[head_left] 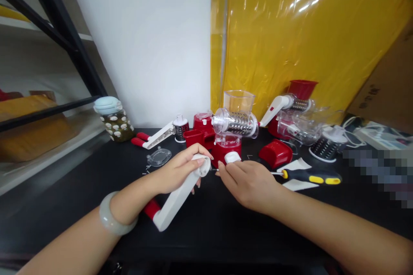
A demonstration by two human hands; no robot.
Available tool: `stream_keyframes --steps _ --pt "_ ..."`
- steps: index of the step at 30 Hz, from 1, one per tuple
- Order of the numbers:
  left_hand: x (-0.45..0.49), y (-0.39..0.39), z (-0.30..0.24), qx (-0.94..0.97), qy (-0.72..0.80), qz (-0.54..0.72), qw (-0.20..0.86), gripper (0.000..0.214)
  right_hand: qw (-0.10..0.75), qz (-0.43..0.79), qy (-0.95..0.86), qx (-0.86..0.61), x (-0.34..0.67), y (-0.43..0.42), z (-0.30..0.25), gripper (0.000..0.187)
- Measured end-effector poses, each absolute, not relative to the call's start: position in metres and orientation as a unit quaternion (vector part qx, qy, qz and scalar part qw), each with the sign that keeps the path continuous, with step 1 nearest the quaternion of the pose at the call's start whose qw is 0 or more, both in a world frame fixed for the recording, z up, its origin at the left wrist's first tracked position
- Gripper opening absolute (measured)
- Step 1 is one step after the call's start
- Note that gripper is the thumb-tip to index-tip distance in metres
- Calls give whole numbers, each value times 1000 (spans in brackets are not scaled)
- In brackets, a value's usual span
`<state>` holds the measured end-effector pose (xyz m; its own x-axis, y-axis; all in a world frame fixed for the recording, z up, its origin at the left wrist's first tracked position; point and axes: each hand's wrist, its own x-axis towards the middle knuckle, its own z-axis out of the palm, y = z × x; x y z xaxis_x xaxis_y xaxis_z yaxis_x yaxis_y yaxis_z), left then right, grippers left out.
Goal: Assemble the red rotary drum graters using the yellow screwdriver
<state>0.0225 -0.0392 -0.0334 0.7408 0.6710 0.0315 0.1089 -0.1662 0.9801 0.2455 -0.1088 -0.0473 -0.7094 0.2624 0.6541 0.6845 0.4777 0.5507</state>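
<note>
On the far left, a glass jar with a pale blue lid and white patterns [113, 121] stands on the black tabletop [226, 236]. Right of it lie white plastic cranks with red grips [159, 135], beside a small metal grating drum with white ends [181, 129]. Nearer, a clear plastic disc [159, 157] lies flat.

The left hand [187, 167], with a pale, smooth bangle [116, 217] on its forearm, pinches the round end of a long white plastic crank with a red grip [179, 197] between thumb and fingers. This crank slants towards the near left, above the tabletop, its red grip lowest.

Beyond the hands, towards the middle, stands a red-based grater with a clear plastic hopper [238, 120], a metal drum lying inside its clear housing. The right hand [250, 184] is just right of the crank's round end, fingers curled; I cannot tell what they pinch. A thin metal tip shows at its fingertips, in line with the shaft of a black-and-yellow screwdriver [311, 177], whose handle extends to the right.

Farther right are a red plastic cup-shaped piece [275, 153], a second red-and-clear grater with a white crank [298, 111] and a larger metal drum with a white rim [327, 146].
</note>
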Motion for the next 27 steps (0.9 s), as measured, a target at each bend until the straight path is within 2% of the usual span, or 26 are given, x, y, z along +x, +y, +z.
stream_keyframes --steps 11,18,23,27 --pt "23 -39 -35 684 230 275 635 31 260 -396 -837 -275 253 -114 -41 27" --pt "22 -38 -24 648 152 337 666 36 270 -373 -827 -322 259 -116 -34 34" --pt "22 -37 -18 651 89 367 659 52 268 -313 -833 -370 261 -115 -34 36" --pt "22 -39 -17 658 90 364 653 54 261 -248 -847 -391 259 -113 -37 36"
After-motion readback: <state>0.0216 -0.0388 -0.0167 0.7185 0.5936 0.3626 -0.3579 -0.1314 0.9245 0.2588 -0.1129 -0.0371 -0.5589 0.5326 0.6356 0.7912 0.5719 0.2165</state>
